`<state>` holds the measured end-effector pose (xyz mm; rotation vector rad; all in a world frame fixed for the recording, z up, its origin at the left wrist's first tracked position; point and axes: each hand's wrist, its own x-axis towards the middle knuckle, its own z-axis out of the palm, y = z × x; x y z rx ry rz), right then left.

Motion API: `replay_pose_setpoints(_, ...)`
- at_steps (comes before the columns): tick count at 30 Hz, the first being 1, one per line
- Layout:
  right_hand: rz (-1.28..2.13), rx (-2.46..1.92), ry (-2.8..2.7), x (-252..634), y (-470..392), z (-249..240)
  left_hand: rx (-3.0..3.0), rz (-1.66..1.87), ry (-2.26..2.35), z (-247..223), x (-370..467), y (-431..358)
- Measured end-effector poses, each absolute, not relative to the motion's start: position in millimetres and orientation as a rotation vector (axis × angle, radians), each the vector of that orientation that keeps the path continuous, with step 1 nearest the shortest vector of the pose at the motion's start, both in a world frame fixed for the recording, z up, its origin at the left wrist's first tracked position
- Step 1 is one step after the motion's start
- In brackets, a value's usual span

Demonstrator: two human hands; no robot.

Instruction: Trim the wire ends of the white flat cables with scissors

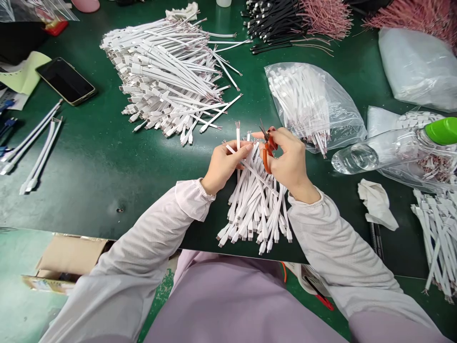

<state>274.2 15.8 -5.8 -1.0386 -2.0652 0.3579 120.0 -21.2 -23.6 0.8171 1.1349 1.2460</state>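
My left hand (pixel 225 161) pinches a short white USB cable (pixel 238 136) whose stripped wire ends point up, away from me. A second white cable slants across beneath those fingers. In my right hand (pixel 291 159) is a pair of small scissors (pixel 268 147) with orange handles, the dark blades pointing up and left, a little right of the held cable. My right index finger reaches left above the wire ends. Below both hands lies a loose pile of white USB cables (pixel 255 205), plugs toward me, at the table's front edge.
A large heap of white cables (pixel 171 76) lies at the back left. A phone (pixel 66 81) is further left. Bagged cables (pixel 307 100), a clear bottle (pixel 385 147) with a green cap and more cables (pixel 439 238) are on the right. Black cables (pixel 274 21) lie behind.
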Motion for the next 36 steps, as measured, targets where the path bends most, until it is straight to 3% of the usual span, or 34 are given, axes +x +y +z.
replay_pose_setpoints(30, 0.312, -0.977, -2.149, 273.5, 11.4, -17.7, 0.741, 1.312, 1.207, -20.6, 115.2, -19.4)
replay_pose_setpoints(36, 0.097, -1.014, -2.195, 275.3, 12.8, -21.6, 0.706, 1.271, 1.156, -20.2, 113.8, -19.5)
